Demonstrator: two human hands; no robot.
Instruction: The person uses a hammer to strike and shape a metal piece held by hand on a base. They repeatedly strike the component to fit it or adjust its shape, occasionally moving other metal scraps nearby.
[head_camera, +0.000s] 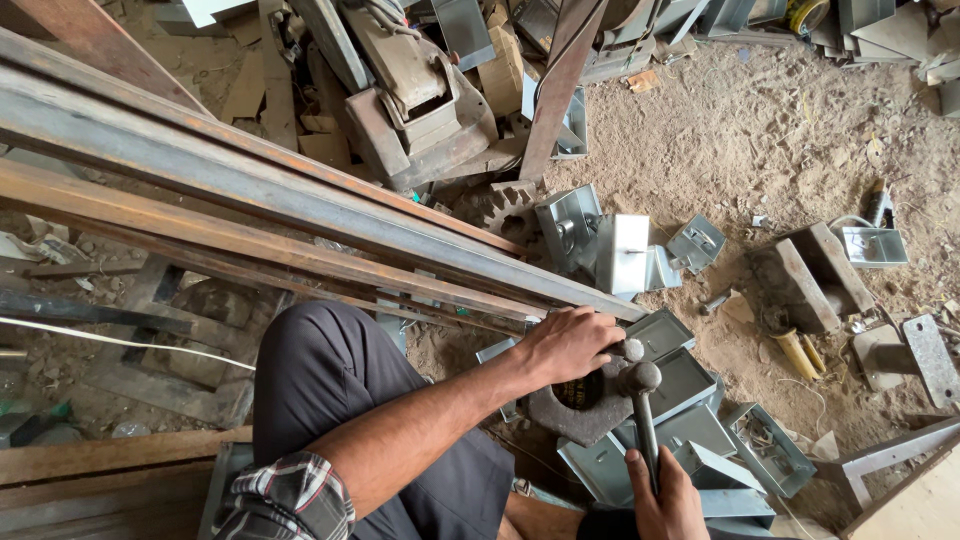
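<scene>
Hammer (643, 405), dark steel, round-headed, lower centre.
Right hand (665, 500) fingers closed on its handle; left hand (570, 345) fingers grip rusty iron block (575, 410) beside head.

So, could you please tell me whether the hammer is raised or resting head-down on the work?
Resting head-down: the hammer has its head beside the left hand, over the dark metal piece; the right hand grips its handle.

hammer (642, 400) — dark matt metal head and handle | steel bars (250, 215) — long, rust-streaked, dull grey | small boxes (622, 252) — thin sheet metal, faintly shiny | round block (580, 408) — rough, rusty iron | ground (740, 130) — dry sandy dirt | sleeve (290, 495) — checked cloth
</scene>
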